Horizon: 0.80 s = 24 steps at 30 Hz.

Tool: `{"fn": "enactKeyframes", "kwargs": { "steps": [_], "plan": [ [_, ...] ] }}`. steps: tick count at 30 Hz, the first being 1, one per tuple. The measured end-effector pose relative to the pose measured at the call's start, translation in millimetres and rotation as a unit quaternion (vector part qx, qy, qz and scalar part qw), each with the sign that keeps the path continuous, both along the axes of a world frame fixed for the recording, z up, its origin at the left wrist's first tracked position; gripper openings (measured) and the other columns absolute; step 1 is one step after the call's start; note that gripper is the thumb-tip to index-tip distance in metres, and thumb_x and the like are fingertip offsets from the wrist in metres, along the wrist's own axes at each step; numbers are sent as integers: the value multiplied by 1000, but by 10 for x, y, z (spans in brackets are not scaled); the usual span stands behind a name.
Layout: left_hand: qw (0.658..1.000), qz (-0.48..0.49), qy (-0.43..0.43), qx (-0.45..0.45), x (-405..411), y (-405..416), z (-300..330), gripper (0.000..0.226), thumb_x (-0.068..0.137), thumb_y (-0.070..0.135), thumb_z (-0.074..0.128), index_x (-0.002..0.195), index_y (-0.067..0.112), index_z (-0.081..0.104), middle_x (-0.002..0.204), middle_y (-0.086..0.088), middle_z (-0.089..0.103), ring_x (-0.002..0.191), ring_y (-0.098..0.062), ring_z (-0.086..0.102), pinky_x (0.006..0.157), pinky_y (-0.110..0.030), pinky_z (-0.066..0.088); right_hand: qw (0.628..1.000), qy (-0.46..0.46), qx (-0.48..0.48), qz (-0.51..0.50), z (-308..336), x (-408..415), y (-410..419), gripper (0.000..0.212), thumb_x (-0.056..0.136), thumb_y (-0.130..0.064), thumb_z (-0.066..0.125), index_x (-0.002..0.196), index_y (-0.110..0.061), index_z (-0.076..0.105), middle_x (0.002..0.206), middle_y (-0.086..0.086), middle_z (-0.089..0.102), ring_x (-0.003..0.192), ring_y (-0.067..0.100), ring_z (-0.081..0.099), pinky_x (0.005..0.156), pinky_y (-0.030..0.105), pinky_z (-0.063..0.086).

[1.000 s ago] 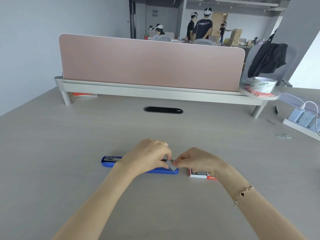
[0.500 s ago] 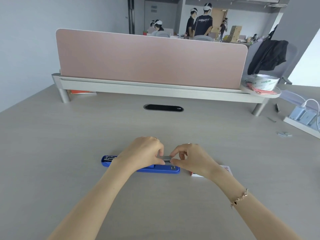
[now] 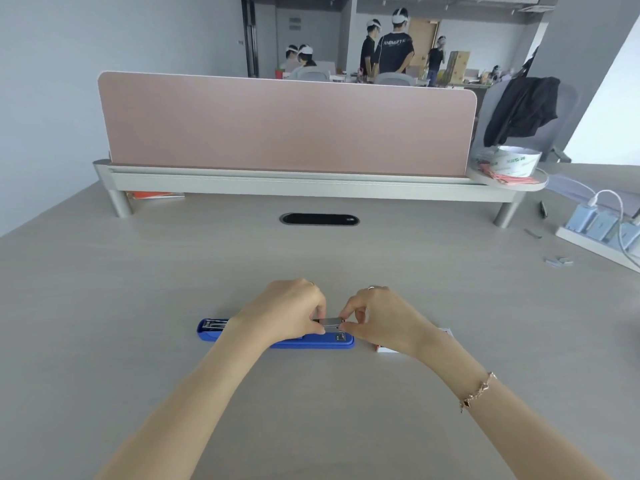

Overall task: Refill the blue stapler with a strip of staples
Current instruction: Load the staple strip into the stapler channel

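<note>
The blue stapler [image 3: 277, 337] is lying opened flat on the counter [image 3: 311, 410]. Both hands are pinching the strip of staples [image 3: 332, 323] over the right end: left hand [image 3: 287, 310] on one end, right hand [image 3: 377, 317] on the other. My guess at the risk: go in crooked and the strip snaps or jams on the channel edge. The stapler could skid too, since neither hand looks free to steady it.

left hand [image 3: 287, 311] + right hand [image 3: 377, 317] | pinching staple strip [image 3: 331, 322] | over blue stapler [image 3: 311, 342]
</note>
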<state>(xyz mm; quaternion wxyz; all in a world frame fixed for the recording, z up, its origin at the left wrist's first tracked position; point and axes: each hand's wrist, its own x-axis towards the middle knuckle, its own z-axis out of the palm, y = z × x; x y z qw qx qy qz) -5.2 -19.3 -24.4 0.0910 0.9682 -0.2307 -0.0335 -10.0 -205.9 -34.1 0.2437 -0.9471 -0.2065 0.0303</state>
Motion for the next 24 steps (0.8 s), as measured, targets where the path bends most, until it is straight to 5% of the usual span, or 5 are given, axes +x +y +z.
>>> {"fn": "enactKeyframes", "kwargs": {
  "steps": [6,14,18,24],
  "plan": [
    [1000,4,-19,4,-34,-20,-16,17,84,33,68,96,21,71,80,8,53,71,-17,52,61,-27,35,999,-28,-30,15,-9,-10,5,15,82,-32,63,94,-25,69,74,-6,57,81,10,48,79,38,51],
    [998,-16,-46,-43,-114,127,-79,15,88,37,63,94,25,70,74,9,48,64,-6,46,49,-18,26,999,-30,-29,19,-52,-33,-50,18,84,-35,63,98,-25,68,74,-10,53,84,10,47,80,36,50],
    [995,-15,-64,-70,-142,464,-196,22,83,44,67,98,29,70,95,9,60,91,-11,54,72,-27,46,999,-10,-26,18,-119,-54,-117,22,81,-35,65,100,-24,67,91,-6,56,94,12,45,79,30,47],
    [998,26,-23,-44,-234,1037,-339,39,79,52,66,116,39,59,108,20,57,99,-4,53,86,-24,45,999,8,-28,40,-192,-92,-128,22,79,-34,66,98,-23,65,101,-2,60,99,15,44,81,24,33]
  ]
}}
